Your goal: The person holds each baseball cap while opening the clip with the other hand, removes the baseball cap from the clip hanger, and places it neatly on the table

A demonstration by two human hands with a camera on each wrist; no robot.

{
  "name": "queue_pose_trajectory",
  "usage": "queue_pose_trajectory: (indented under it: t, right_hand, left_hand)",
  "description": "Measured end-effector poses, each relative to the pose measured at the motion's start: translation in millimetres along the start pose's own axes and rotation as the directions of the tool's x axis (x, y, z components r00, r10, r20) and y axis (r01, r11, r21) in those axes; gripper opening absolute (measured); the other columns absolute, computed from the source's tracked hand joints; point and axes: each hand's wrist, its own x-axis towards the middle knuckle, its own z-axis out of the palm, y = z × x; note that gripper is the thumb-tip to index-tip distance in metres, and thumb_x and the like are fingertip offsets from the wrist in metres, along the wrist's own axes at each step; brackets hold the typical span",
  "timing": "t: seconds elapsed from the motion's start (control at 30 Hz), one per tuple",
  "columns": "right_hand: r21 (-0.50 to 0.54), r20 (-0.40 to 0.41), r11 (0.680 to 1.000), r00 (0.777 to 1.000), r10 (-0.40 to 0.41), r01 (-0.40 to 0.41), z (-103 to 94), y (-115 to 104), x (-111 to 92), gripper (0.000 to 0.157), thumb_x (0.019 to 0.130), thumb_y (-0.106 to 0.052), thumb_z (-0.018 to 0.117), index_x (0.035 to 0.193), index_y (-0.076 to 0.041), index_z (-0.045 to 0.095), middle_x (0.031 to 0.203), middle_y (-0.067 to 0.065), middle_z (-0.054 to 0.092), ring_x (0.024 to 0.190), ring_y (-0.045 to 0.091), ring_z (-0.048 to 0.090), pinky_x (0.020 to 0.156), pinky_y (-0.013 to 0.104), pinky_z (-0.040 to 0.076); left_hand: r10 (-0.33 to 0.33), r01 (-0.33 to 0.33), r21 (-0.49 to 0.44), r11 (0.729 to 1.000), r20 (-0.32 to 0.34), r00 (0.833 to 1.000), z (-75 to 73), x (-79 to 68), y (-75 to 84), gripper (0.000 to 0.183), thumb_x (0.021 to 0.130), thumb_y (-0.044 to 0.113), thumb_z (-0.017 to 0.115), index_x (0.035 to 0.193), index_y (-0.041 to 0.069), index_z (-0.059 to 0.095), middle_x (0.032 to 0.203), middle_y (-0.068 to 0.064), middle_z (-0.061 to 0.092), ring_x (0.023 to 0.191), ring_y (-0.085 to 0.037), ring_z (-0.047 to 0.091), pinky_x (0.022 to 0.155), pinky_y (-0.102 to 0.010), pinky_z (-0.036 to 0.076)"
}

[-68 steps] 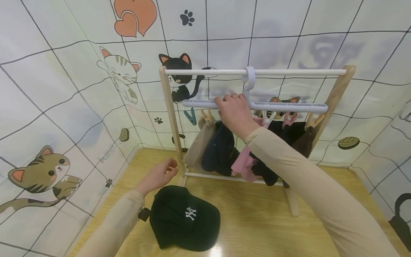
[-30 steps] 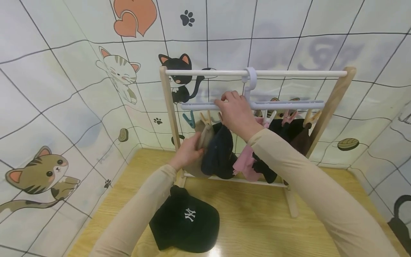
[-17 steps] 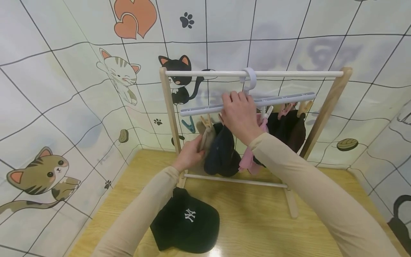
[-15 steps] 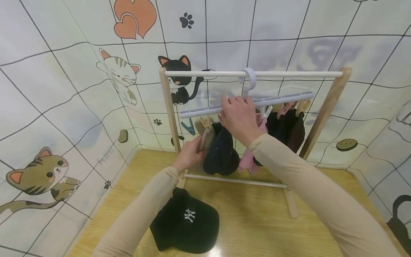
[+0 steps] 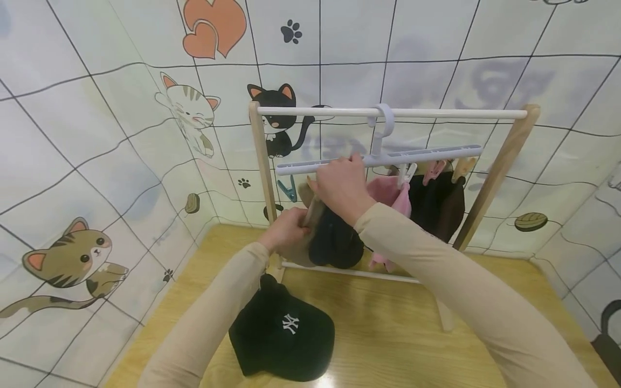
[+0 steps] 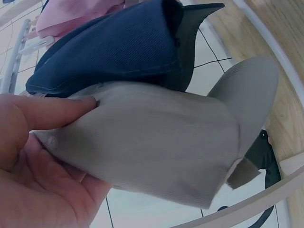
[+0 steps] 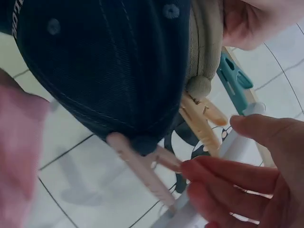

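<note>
In the head view my left hand holds the beige cap, pinched between thumb and fingers near its crown in the left wrist view. That cap hangs from a pale orange clothespin. My right hand is just below the left half of the white clip hanger. In the right wrist view its thumb and fingers are spread apart around the orange clothespin, fingertips close to a pink clothespin that clips the navy cap. The navy cap hangs right beside the beige one.
The hanger hooks over the rack's white rod. A teal clothespin hangs at its left end. Pink cloth and dark caps hang to the right. A dark green cap lies on the wooden table.
My left hand has risen from above the green cap to take hold of the beige cap. My right hand has shifted left and lower from the hanger bar, which has tilted, left end down.
</note>
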Motion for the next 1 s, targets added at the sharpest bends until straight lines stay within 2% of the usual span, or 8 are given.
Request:
queue_pose_trajectory:
  t: [0.1,0.23,0.4,0.57,0.73,0.83,1.0]
  right_hand:
    - [-0.016,0.062,0.999,0.998,0.031,-0.03,-2.0,-6.1,5.9,0.035,0.095,-0.038,0.057,0.071,-0.015,0.069,0.061,0.002,0.057,0.067,0.025,0.058,0.079,0.045,0.038]
    - [-0.033,0.113,0.998,0.992,0.048,-0.044,-0.4,-12.9,11.5,0.032,0.096,-0.036,0.058,0.072,-0.016,0.067,0.063,0.001,0.058,0.066,0.023,0.058,0.082,0.046,0.038]
    - [-0.057,0.096,0.997,0.994,0.057,-0.051,5.4,-17.1,11.6,0.03,0.095,-0.033,0.058,0.075,-0.014,0.068,0.063,0.002,0.058,0.065,0.023,0.058,0.078,0.045,0.041]
    - [-0.026,0.074,0.997,0.995,0.068,-0.067,7.0,-17.5,9.6,0.028,0.092,-0.031,0.059,0.071,-0.014,0.066,0.062,0.002,0.055,0.064,0.024,0.058,0.078,0.046,0.041]
    - [0.004,0.099,0.997,0.992,0.081,-0.082,5.4,-16.0,8.6,0.026,0.091,-0.032,0.061,0.073,-0.014,0.065,0.065,0.003,0.057,0.068,0.026,0.059,0.082,0.046,0.041]
    - [0.017,0.114,0.995,0.989,0.099,-0.101,3.3,-13.2,7.5,0.023,0.09,-0.031,0.063,0.078,-0.012,0.068,0.067,0.003,0.059,0.07,0.026,0.061,0.082,0.045,0.042]
    - [0.038,0.123,0.993,0.987,0.106,-0.111,0.7,-9.1,7.1,0.021,0.09,-0.03,0.065,0.084,-0.01,0.071,0.063,0.003,0.057,0.066,0.025,0.059,0.076,0.042,0.045]
  left_hand:
    - [-0.006,0.007,-0.016,1.0,0.031,1.0,-2.7,0.3,3.7,0.005,0.082,-0.002,0.068,0.087,-0.001,0.066,0.084,-0.008,0.068,0.077,-0.021,0.061,0.074,-0.035,0.048]
    - [0.008,-0.008,-0.008,1.0,0.066,0.998,-6.4,0.1,7.9,0.005,0.082,-0.002,0.068,0.078,-0.001,0.064,0.07,-0.002,0.061,0.064,-0.015,0.053,0.064,-0.03,0.045]
    - [0.019,-0.019,-0.002,1.0,0.141,0.99,-9.9,0.5,13.1,0.02,0.084,0.002,0.069,0.069,0.003,0.055,0.064,0.001,0.051,0.058,-0.012,0.045,0.055,-0.025,0.039]
    - [0.024,-0.028,0.016,0.999,0.232,0.973,-13.1,0.3,17.8,0.03,0.087,0.007,0.068,0.065,0.008,0.047,0.063,0.002,0.045,0.057,-0.011,0.042,0.054,-0.023,0.035]
    - [0.052,-0.064,0.03,0.998,0.289,0.956,-11.4,1.1,19.8,0.039,0.088,0.01,0.068,0.06,0.012,0.042,0.06,0.004,0.038,0.054,-0.009,0.037,0.053,-0.022,0.033]
    - [0.07,-0.083,0.033,0.996,0.293,0.953,-6.9,2.3,20.0,0.041,0.088,0.012,0.069,0.057,0.012,0.042,0.058,0.005,0.037,0.053,-0.008,0.037,0.053,-0.022,0.032]
    - [0.055,-0.055,-0.005,0.998,0.263,0.963,-1.7,1.3,18.7,0.04,0.089,0.012,0.069,0.058,0.011,0.043,0.059,0.005,0.037,0.054,-0.008,0.037,0.053,-0.022,0.032]
